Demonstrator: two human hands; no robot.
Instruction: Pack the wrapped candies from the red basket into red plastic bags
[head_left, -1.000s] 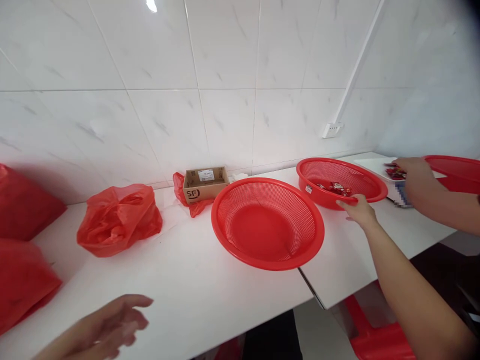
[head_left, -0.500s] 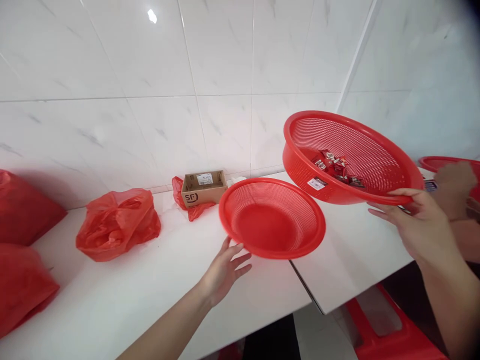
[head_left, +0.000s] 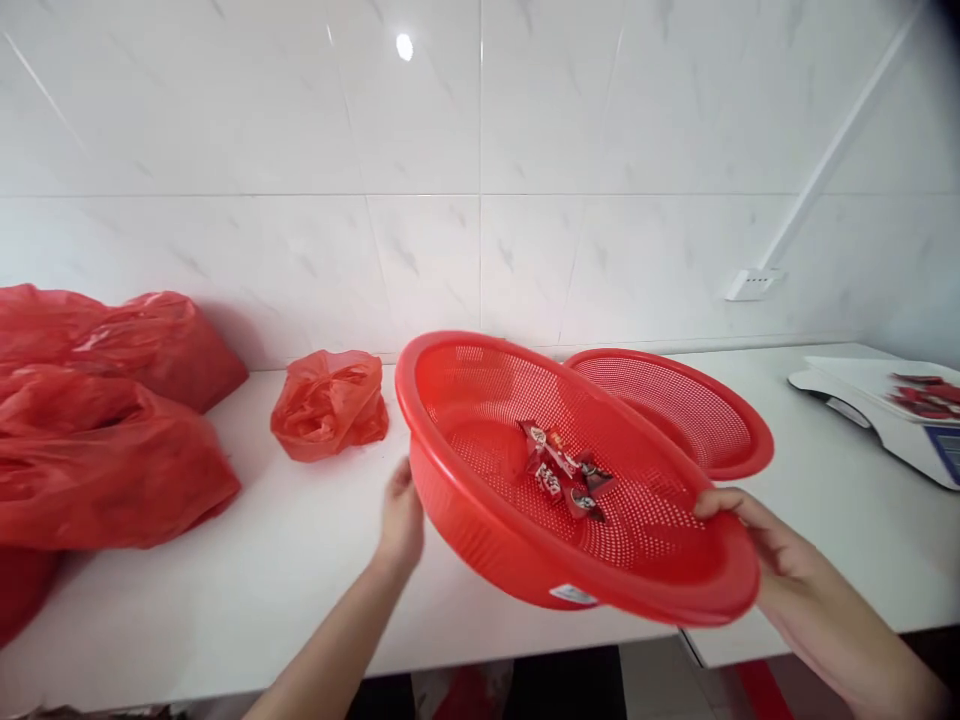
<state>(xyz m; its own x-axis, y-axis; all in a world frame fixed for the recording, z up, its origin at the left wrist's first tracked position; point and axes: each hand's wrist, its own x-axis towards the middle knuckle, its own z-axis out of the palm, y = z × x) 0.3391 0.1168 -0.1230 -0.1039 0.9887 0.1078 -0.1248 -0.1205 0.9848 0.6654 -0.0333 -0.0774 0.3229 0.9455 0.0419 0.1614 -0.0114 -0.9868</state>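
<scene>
A round red plastic colander basket is held up in front of me, tilted down to the right. Several small wrapped candies in red and dark wrappers lie on its perforated bottom. My right hand grips the right rim, thumb on the inside. At the left side is my left hand, its fingers against the outer wall and partly hidden behind it. Beyond the held basket, a second red basket rests on the white table, partly covered from view.
Full red plastic bags are piled at the left. A smaller crumpled red bag sits near the wall. To the right, a white scale carries red-wrapped pieces. A socket is on the tiled wall.
My right hand has brought the basket with candies leftward and in front of me. My left hand has left the other basket's rim for this one. The view has turned, and the scale shows.
</scene>
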